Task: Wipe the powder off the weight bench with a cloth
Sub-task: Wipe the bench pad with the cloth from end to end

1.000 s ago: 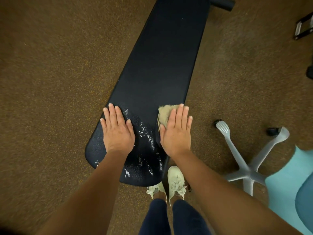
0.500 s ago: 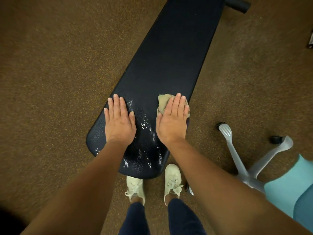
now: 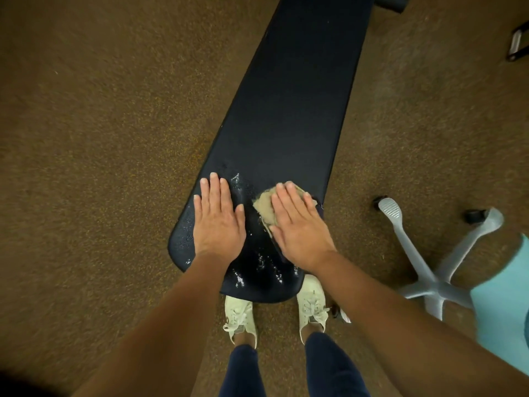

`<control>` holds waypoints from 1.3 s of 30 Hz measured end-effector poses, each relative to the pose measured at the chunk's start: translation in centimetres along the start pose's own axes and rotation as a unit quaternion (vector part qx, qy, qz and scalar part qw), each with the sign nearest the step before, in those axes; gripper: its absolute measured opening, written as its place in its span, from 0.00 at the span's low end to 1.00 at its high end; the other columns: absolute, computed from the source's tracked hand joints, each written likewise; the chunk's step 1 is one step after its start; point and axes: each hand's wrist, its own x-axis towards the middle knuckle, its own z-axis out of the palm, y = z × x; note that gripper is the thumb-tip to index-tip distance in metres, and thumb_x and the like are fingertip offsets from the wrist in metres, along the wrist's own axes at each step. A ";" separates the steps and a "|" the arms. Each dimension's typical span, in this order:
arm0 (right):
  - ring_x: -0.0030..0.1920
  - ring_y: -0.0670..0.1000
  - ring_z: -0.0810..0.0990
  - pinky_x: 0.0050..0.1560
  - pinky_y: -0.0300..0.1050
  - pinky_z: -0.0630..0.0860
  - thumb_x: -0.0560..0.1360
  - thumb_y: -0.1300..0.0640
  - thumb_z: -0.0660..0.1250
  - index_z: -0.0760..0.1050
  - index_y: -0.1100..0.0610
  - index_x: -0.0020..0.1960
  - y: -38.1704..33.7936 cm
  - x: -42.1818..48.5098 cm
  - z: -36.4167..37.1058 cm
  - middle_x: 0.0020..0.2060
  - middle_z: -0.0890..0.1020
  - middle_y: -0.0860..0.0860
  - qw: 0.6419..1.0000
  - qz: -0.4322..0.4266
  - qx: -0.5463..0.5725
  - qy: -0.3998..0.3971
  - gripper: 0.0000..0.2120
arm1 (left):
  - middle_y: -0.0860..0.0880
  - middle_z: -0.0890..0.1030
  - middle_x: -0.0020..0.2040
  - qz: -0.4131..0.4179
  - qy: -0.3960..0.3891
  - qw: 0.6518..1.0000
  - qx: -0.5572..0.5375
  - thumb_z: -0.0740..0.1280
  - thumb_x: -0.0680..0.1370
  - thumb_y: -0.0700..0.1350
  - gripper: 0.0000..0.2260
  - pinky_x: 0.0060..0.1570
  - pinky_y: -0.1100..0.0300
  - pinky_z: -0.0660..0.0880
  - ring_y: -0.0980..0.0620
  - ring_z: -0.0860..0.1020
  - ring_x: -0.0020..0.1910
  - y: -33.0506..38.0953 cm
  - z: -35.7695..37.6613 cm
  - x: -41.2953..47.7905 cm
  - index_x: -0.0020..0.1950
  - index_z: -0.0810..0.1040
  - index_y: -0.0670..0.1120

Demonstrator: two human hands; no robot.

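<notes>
A long black weight bench runs away from me across the floor. White powder speckles its near end, between and below my hands. My left hand lies flat on the bench's near left side, fingers together, holding nothing. My right hand presses flat on a tan cloth near the bench's right edge. The cloth shows only at the hand's left side and by the fingertips; the rest is hidden under the palm.
Brown speckled carpet surrounds the bench. A grey office chair base with castors and a teal seat stands at the right. My pale shoes are at the bench's near end. A dark object sits at the far right.
My right hand has slid the cloth left, inward from the bench's right edge. My left hand has stayed flat in place. The view has shifted a little.
</notes>
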 end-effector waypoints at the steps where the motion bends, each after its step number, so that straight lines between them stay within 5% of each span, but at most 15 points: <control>1: 0.77 0.56 0.42 0.75 0.55 0.41 0.81 0.46 0.43 0.46 0.60 0.78 1.2 -0.2 -0.1 0.78 0.49 0.57 1.000 0.002 -0.004 -0.005 0.30 | 0.43 0.42 0.79 0.007 -0.003 1.000 0.005 0.43 0.82 0.53 0.27 0.75 0.48 0.41 0.45 0.38 0.77 -0.4 -0.1 -0.1 0.78 0.44 0.40; 6: 0.77 0.60 0.42 0.75 0.59 0.41 0.81 0.47 0.44 0.46 0.64 0.77 0.7 5.2 -1.4 0.77 0.47 0.60 0.964 0.256 0.056 0.037 0.30 | 0.44 0.42 0.79 0.040 -0.011 0.999 0.024 0.39 0.81 0.55 0.29 0.75 0.46 0.42 0.45 0.39 0.77 -1.6 -0.3 -0.1 0.77 0.43 0.41; 12: 0.78 0.56 0.46 0.76 0.57 0.46 0.81 0.45 0.44 0.52 0.61 0.78 -1.4 0.6 0.0 0.77 0.53 0.56 1.000 -0.002 -0.004 -0.002 0.30 | 0.45 0.40 0.78 0.060 -0.017 0.998 0.020 0.40 0.81 0.55 0.29 0.75 0.47 0.41 0.46 0.38 0.77 -2.3 -0.4 -0.1 0.78 0.44 0.41; 19: 0.77 0.59 0.39 0.74 0.60 0.37 0.81 0.46 0.40 0.43 0.62 0.77 -2.4 5.3 -1.0 0.78 0.44 0.59 0.963 0.264 0.041 0.026 0.30 | 0.44 0.41 0.78 0.067 -0.018 0.997 0.021 0.40 0.81 0.55 0.28 0.75 0.47 0.39 0.46 0.37 0.77 -2.4 -0.3 -0.1 0.78 0.43 0.41; 24: 0.78 0.57 0.46 0.76 0.58 0.45 0.81 0.45 0.46 0.52 0.60 0.78 -3.4 1.0 0.2 0.78 0.53 0.56 1.000 0.009 -0.001 0.006 0.29 | 0.43 0.42 0.79 0.071 -0.015 0.997 0.015 0.41 0.81 0.54 0.29 0.75 0.46 0.41 0.45 0.39 0.77 -2.5 -0.2 -0.1 0.78 0.45 0.40; 26: 0.78 0.56 0.45 0.75 0.56 0.43 0.81 0.45 0.43 0.49 0.59 0.78 -1.5 0.6 0.3 0.78 0.51 0.56 0.999 0.030 -0.012 0.004 0.30 | 0.43 0.42 0.79 0.073 -0.017 0.997 0.017 0.41 0.81 0.54 0.28 0.75 0.47 0.41 0.45 0.39 0.77 -2.5 -0.4 -0.2 0.78 0.44 0.40; 31: 0.77 0.59 0.39 0.74 0.59 0.37 0.81 0.47 0.41 0.43 0.62 0.78 -3.4 6.3 -1.2 0.78 0.45 0.59 0.963 0.262 0.050 0.031 0.30 | 0.44 0.39 0.78 0.080 -0.032 0.996 0.017 0.43 0.82 0.53 0.27 0.75 0.48 0.39 0.46 0.36 0.77 -2.7 -0.7 -0.1 0.77 0.42 0.41; 36: 0.77 0.58 0.44 0.76 0.58 0.43 0.81 0.47 0.42 0.49 0.60 0.78 -5.2 0.8 0.3 0.78 0.52 0.57 0.999 0.049 0.011 0.009 0.29 | 0.44 0.39 0.78 0.096 -0.037 0.995 0.011 0.43 0.82 0.51 0.27 0.75 0.48 0.38 0.46 0.36 0.76 -3.3 -1.0 -0.1 0.78 0.41 0.41; 39: 0.77 0.56 0.42 0.75 0.56 0.40 0.81 0.46 0.42 0.46 0.59 0.78 -1.9 0.0 0.6 0.78 0.49 0.56 0.991 0.129 0.017 0.012 0.29 | 0.45 0.38 0.78 0.101 -0.038 0.994 0.016 0.43 0.82 0.51 0.26 0.75 0.48 0.39 0.46 0.35 0.76 -3.4 -1.1 -0.1 0.78 0.41 0.42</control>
